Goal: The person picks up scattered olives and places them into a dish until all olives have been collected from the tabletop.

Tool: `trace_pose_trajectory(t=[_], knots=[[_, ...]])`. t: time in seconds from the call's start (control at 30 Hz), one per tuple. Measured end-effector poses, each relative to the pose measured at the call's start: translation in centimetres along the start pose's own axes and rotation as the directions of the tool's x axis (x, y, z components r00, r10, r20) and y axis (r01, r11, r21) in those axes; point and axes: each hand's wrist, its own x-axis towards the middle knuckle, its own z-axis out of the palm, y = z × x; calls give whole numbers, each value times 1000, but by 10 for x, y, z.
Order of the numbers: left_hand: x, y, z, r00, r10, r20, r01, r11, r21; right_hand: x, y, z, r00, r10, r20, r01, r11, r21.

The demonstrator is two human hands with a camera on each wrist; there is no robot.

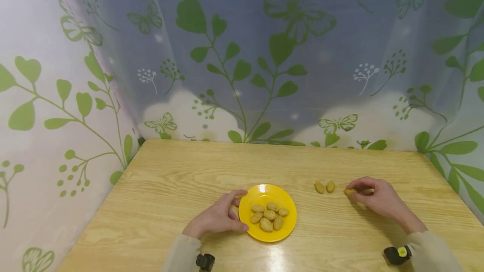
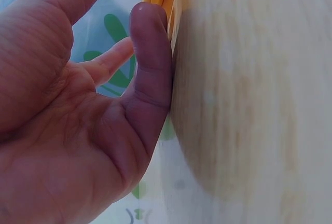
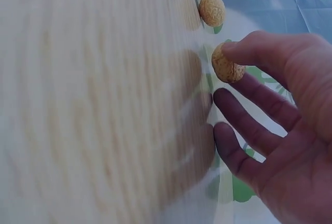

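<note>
The right hand (image 1: 380,198) pinches a walnut (image 3: 224,69) between thumb and finger, to the right of two loose walnuts (image 1: 330,187) lying side by side. The left hand (image 1: 217,218) grips the yellow plate (image 1: 286,231) at its left rim; whether any fingers reach beneath, I can't quite make out from here. Seven walnuts (image 1: 269,215) sit clustered on the plate. The surface (image 1: 181,171) is pale wood grain, with glare just in front of the plate. Beyond it hangs a blue-grey and white cloth (image 1: 325,58) printed with green leaves and butterflies.
</note>
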Motion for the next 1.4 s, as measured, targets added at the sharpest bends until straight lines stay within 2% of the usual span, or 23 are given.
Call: trace_pose_trajectory(t=[0.67, 0.8, 1.0, 1.07, 1.4], knots=[[2, 2, 0, 1000, -3, -3, 3, 1000, 2, -5, -20, 14, 998, -51, -28, 54, 993, 104], [1, 1, 0, 1000, 6, -2, -6, 1000, -2, -5, -26, 20, 994, -100, -40, 104, 987, 123], [0, 0, 0, 1000, 13, -2, -13, 1000, -9, -6, -38, 27, 976, -207, -59, 214, 964, 156], [-1, 0, 1, 1000, 10, -3, -10, 1000, -7, -7, -42, 29, 973, -221, -63, 229, 960, 163], [-1, 0, 1, 1000, -4, -5, 4, 1000, -5, -4, -60, 39, 978, -206, -28, 207, 963, 171]])
